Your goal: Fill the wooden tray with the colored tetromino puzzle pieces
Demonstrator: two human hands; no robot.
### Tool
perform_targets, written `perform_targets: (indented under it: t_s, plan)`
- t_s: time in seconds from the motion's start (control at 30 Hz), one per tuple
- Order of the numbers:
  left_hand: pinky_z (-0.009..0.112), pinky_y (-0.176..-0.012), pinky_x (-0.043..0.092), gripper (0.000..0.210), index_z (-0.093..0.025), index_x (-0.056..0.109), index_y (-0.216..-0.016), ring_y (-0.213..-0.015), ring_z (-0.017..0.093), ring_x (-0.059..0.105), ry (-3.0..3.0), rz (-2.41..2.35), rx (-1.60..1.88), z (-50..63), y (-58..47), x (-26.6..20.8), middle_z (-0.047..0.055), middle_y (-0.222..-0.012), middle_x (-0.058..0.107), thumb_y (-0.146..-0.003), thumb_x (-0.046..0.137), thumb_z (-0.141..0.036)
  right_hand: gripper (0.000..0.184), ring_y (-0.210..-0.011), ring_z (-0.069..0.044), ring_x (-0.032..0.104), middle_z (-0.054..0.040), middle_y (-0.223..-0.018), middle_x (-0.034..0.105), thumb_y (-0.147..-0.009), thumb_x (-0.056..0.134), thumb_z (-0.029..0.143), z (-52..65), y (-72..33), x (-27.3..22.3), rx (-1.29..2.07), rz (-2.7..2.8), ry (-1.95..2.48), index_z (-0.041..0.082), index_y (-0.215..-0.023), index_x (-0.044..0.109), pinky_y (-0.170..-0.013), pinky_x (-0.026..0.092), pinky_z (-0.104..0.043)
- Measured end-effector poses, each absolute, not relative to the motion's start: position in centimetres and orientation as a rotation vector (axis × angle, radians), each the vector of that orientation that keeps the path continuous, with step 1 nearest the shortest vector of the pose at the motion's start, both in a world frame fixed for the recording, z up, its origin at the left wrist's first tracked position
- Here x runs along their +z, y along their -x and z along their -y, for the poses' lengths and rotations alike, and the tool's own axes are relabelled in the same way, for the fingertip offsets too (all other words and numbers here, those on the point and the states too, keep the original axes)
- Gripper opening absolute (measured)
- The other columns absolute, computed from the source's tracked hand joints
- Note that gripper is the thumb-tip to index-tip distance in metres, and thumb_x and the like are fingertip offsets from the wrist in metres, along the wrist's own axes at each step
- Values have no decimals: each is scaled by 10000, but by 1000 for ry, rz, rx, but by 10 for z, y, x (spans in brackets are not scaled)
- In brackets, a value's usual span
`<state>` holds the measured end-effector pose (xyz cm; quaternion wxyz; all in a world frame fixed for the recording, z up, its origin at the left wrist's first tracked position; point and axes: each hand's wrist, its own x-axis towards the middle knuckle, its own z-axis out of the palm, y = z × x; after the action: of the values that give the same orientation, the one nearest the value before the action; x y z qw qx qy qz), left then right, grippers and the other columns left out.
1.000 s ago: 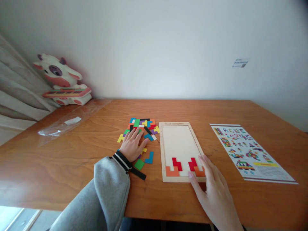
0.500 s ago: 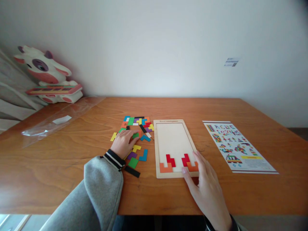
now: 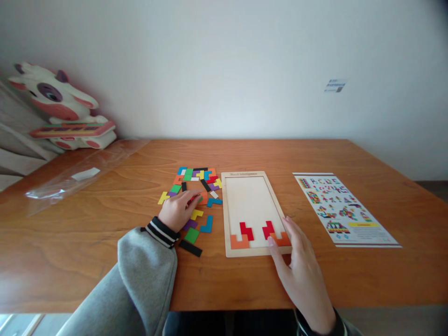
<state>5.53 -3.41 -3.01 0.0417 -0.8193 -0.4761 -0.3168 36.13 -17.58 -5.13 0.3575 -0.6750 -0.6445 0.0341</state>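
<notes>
Wooden desk (image 3: 217, 289): fills the lower scene, against a pale wall (image 3: 224, 70).
Toy cow with keyboard (image 3: 75, 130): far left, behind a clear plastic bag (image 3: 70, 186).
Printed sheet (image 3: 345, 210): flat on the desk, well to the right, covered in small colourful figures.
Wooden tray (image 3: 247, 253): centre, framed and shallow. Four pieces lie inside, near its closest edge; above them the pale base shows, so the filling looks barely begun.
Right hand (image 3: 304, 270): at the tray's near right corner, thumb and forefinger spread wide, forefinger at the side rim, thumb tip at the right orange piece; nothing appears gripped.
Left hand (image 3: 177, 210): over the loose pieces, fingers bent, thumb close to forefinger. Red shows between them; whether it is pinched, I cannot tell.
Loose pieces (image 3: 189, 174): many colours, left of the tray, all outside it.
Pieces inside: left orange piece (image 3: 239, 242) touching left red piece (image 3: 246, 231); right orange piece (image 3: 282, 239) beside right red piece (image 3: 268, 230).
</notes>
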Motion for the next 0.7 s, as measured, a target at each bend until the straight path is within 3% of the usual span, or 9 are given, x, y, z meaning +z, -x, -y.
perform_targets:
  t_s: [0.23,0.4,0.7]
  plan:
    - [219,-804,596,194,-221,719,-1069,-868,135,742,2811,1023,-1130,45,-71,-26,25,-961,781,-999,539,-244,610,-1366,-310,490,-154,-1493,503,-963,515,521,176,-361,-52,100,1642,1743,202,-1470,398,-1114,434,-541]
    - [270,-822,596,181,-216,735,-986,-860,146,739,3008,828,-1014,47,-72,-26,48,-951,783,-998,562,-269,619,-1358,-320,495,-164,-1491,503,-961,519,523,176,-361,-51,97,1640,1742,198,-1473,395,-1101,441,-552]
    - [319,-832,572,237,-203,729,-971,-846,175,712,3063,885,-889,49,-74,-20,60,-930,776,-977,597,-399,616,-1359,-320,493,-171,-1478,511,-962,512,535,175,-361,-51,86,1654,1734,187,-1460,410,-1105,438,-548]
